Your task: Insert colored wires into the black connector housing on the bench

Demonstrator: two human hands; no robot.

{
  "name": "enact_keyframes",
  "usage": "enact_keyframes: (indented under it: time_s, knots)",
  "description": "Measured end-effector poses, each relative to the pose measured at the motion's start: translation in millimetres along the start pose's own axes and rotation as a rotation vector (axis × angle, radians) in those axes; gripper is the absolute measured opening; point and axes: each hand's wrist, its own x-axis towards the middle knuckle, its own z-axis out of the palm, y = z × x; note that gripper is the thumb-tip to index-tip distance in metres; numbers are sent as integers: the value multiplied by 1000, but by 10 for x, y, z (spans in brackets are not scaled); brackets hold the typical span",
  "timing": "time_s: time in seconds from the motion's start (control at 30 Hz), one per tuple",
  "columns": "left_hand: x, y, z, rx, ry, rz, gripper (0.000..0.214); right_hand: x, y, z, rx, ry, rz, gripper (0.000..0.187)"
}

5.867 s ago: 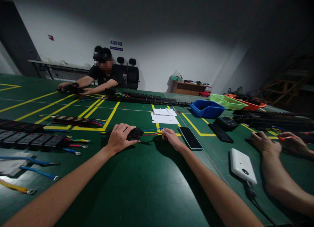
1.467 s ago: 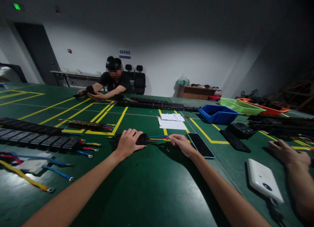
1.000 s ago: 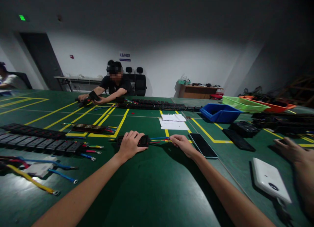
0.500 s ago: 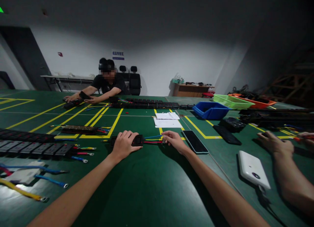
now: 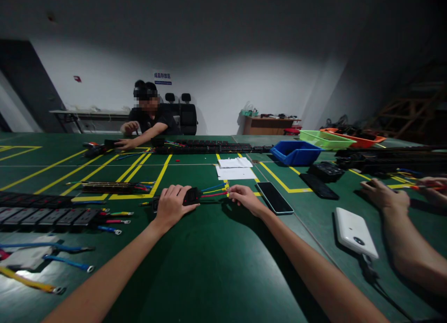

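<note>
My left hand (image 5: 170,203) lies curled over a small black socket module (image 5: 191,196) on the green table (image 5: 209,267), gripping it. Blue, yellow and red wires (image 5: 213,191) run from the module to the right. My right hand (image 5: 244,197) pinches the ends of these wires just left of a dark phone (image 5: 274,197). Both arms reach forward across the table.
Rows of black socket strips (image 5: 45,216) and loose blue and yellow leads (image 5: 66,262) lie at the left. A white device (image 5: 354,232) lies at the right beside another person's hands (image 5: 384,197). Papers (image 5: 235,171), a blue bin (image 5: 296,153) and a seated person (image 5: 148,118) are farther back.
My hands stay on the module and wires throughout. The view swings a little. The seated person's hands have shifted, one now lifted off the table.
</note>
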Motion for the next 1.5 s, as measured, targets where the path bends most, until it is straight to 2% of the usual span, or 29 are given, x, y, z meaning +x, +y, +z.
enact_keyframes:
  time_s: [0.27, 0.47, 0.7, 0.87, 1.13, 1.5]
  knots:
    - [9, -27, 17, -69, -29, 65, 57, 1, -11, -19, 80, 43, -2, 38]
    - [17, -33, 21, -82, -56, 93, 57, -40, -88, -19, 141, 21, 23, 36]
    - [38, -15, 10, -67, -90, 98, 57, -29, -54, 5, 66, 34, -6, 43]
    - [31, -16, 15, -62, -85, 88, 58, -13, 8, 17, 17, 47, -19, 39]
    - [29, -8, 8, -53, -93, 76, 57, -30, -39, 18, 34, 32, -12, 29]
    - [24, -26, 31, -100, -78, 65, 56, -17, -32, -3, 34, 13, -25, 37]
